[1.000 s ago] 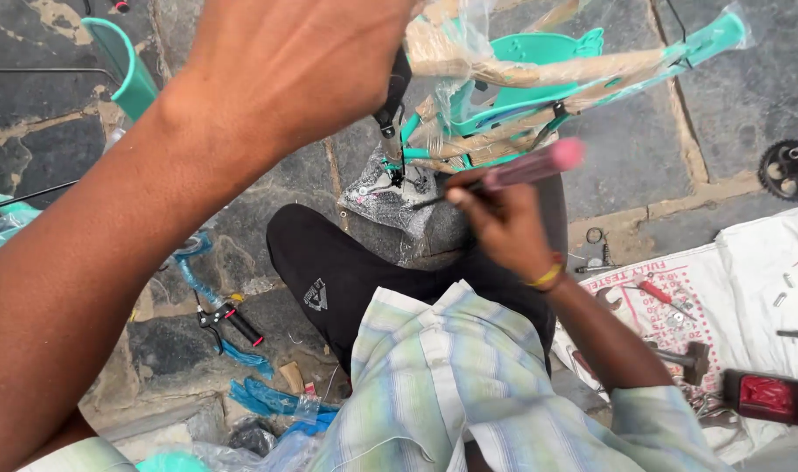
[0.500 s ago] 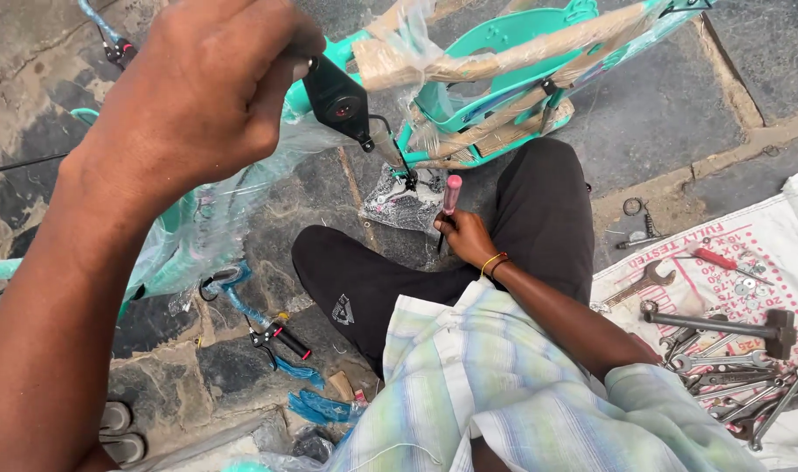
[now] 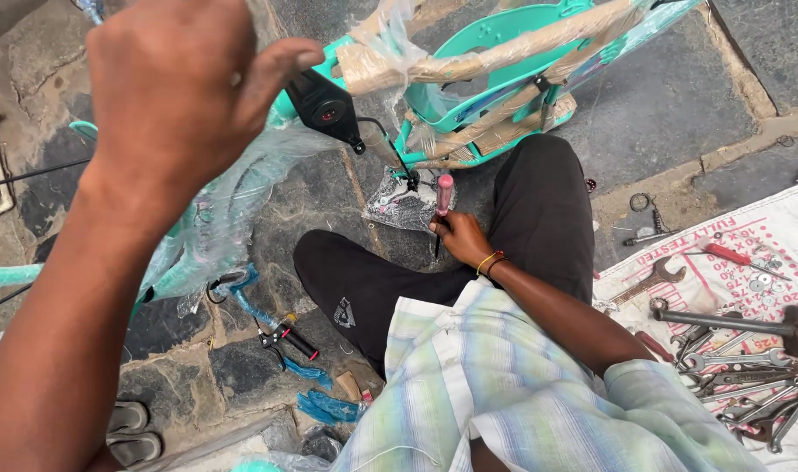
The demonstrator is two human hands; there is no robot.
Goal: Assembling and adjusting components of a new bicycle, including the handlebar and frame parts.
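Left hand (image 3: 176, 96) raised close to the camera, back of hand showing, fingers curled loosely, thumb out toward the black reflector (image 3: 327, 109). Can't tell if it grips anything; palm side is hidden. Under it, the teal frame (image 3: 469, 83), wrapped in plastic and brown paper, runs from lower left up to top right. Pliers (image 3: 287, 336) with red-black handles lie on the stone floor (image 3: 670, 105), lower left, beside blue scraps. Centre: right hand (image 3: 462, 238), yellow band at the wrist, closed around a screwdriver (image 3: 442, 210) with a pink handle, held upright, tip down by the black-trousered knee, just beside a crumpled plastic bag (image 3: 400, 199). Right: wrenches (image 3: 731, 363), a hammer (image 3: 740, 322) and small washers spread on a printed white sack (image 3: 766, 236).
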